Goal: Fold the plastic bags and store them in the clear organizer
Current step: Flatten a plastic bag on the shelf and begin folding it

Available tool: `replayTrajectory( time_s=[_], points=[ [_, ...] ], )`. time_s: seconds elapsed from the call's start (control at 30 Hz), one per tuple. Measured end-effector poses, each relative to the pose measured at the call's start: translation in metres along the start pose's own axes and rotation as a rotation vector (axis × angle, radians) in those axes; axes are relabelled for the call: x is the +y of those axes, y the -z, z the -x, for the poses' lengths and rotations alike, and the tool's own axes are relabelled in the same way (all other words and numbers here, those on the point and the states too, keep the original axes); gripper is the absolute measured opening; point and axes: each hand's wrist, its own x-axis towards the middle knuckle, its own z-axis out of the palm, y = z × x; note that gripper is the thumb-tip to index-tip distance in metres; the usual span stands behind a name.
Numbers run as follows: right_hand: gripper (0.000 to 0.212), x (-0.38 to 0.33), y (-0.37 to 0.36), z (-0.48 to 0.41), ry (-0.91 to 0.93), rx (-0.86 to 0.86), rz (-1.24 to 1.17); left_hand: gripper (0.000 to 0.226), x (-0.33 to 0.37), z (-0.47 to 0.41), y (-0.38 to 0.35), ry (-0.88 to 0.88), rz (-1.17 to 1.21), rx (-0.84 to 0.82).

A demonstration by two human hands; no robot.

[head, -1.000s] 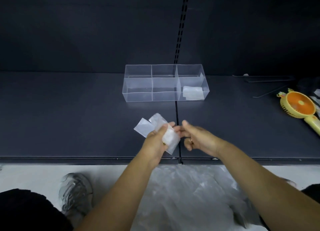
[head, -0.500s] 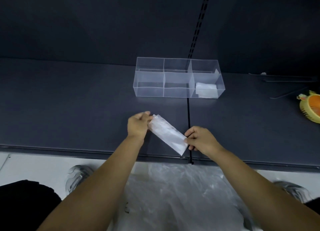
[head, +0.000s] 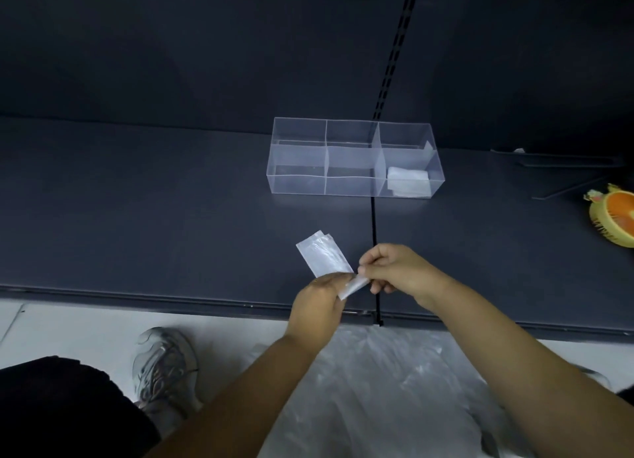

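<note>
Grips a folded plastic bag (head: 322,256) with the left hand (head: 317,308), fingers curled together onto the strip's lower end, back of the hand turned to the camera. Pinches that same end with the right hand (head: 394,268) from three o'clock of the left knuckles, thumb and forefinger closed on the plastic, other fingers loosely curled beneath. Holds the strip over the front part of the dark shelf (head: 154,224), free end pointing toward eleven o'clock, layered edges showing at the tip; cannot tell whether touching the shelf.

At twelve o'clock of the hands, well apart from them: the clear organizer (head: 296,183), standing on the shelf, split into six compartments, three across and two deep. Contains one stored bag (head: 408,182), folded flat in the near compartment at the organizer's three o'clock end.

At the three o'clock edge of the view: a yellow handheld fan (head: 614,217) with an orange centre, partly cut off. Beyond it, toward two o'clock: thin metal rods (head: 566,162) on the shelf. Behind the organizer, rising toward twelve o'clock: a slotted upright (head: 394,45).

Below the shelf edge at six o'clock: loose plastic bags (head: 377,389) heaped on the pale floor. At seven o'clock: a grey sneaker (head: 164,365).
</note>
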Motion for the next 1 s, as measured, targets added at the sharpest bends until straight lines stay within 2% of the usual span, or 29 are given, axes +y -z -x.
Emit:
replayTrajectory(
  time_s=[0.1,0.13,0.2,0.27,0.37,0.47,0.53,0.57,0.63,0.7,0.77,0.8,0.87,1.0],
  points=[
    [0.048,0.0,0.009,-0.001,0.165,0.006,0.178,0.021,-0.005,-0.01,0.012,0.12,0.152,-0.03],
    [0.056,0.001,0.009,-0.004,0.185,-0.032,0.175,0.025,-0.006,-0.014,0.016,0.168,0.238,-0.033],
    [0.06,0.005,0.0,-0.01,0.186,-0.108,0.109,0.031,-0.01,-0.024,0.024,0.286,0.341,-0.048],
    [0.047,0.008,-0.012,-0.018,0.165,-0.106,0.043,0.03,-0.017,-0.033,0.029,0.39,0.408,-0.059],
    [0.017,0.011,-0.027,-0.032,0.156,0.044,0.035,0.033,-0.026,-0.042,0.032,0.514,0.52,-0.037],
    [0.009,0.01,-0.035,-0.044,0.137,0.188,0.094,0.028,-0.026,-0.049,0.033,0.628,0.675,0.022],
    [0.005,0.007,-0.038,-0.049,0.112,0.227,0.131,0.024,-0.026,-0.054,0.035,0.703,0.748,0.135],
    [0.003,0.004,-0.039,-0.05,0.101,0.235,0.153,0.023,-0.028,-0.054,0.036,0.713,0.7,0.227],
    [0.006,0.0,-0.04,-0.052,0.078,0.238,0.198,0.018,-0.034,-0.051,0.037,0.614,0.378,0.431],
    [0.007,-0.004,-0.04,-0.053,0.051,0.241,0.233,0.018,-0.035,-0.046,0.036,0.301,-0.011,0.504],
    [0.008,-0.007,-0.041,-0.053,0.031,0.246,0.261,0.024,-0.039,-0.043,0.027,0.006,-0.245,0.298],
    [0.009,-0.008,-0.041,-0.054,0.023,0.247,0.271,0.032,-0.042,-0.041,0.022,-0.038,-0.346,0.142],
    [0.012,-0.01,-0.042,-0.053,0.017,0.256,0.28,0.052,-0.052,-0.035,0.014,0.027,-0.546,-0.08],
    [0.006,-0.004,-0.053,-0.046,0.063,0.335,0.307,0.073,-0.063,-0.025,0.01,0.126,-0.66,-0.132]
  ],
)
